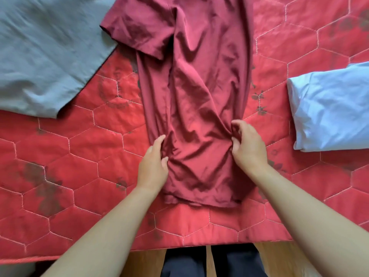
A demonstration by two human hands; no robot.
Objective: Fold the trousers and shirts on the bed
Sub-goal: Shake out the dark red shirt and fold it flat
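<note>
Head view: looks straight down over the near edge of the bed, with two bare forearms reaching in from the bottom of the frame.
Maroon shirt: lies in the middle of the bed, lengthwise, its hem close to the near edge and its upper part running out past the far side of the frame.
Shirt's look: dark red, slightly glossy cloth, narrowed into a long band with deep creases running down it; one short sleeve sticks out flat to the left near the top; the hem is uneven and wrinkled.
Left hand: at the shirt's left border, a little above the hem; forefinger and thumb curl onto the cloth and gather a bunch of it between them.
Right hand: at the shirt's right border, about level with the other; fingers curled in, clutching a puckered fold of the cloth.
Grey garment: spread flat toward the far left corner, its border right against the sleeve.
Pale blue garment: folded into a thick packet by the right edge, well apart from the shirt.
Quilt: red, stitched in a pale hexagon pattern, with faded dark flower prints; covers all of the bed that shows and drops over the near edge.
Floor: wooden boards show below the near edge, where the person's dark trouser legs stand.
</note>
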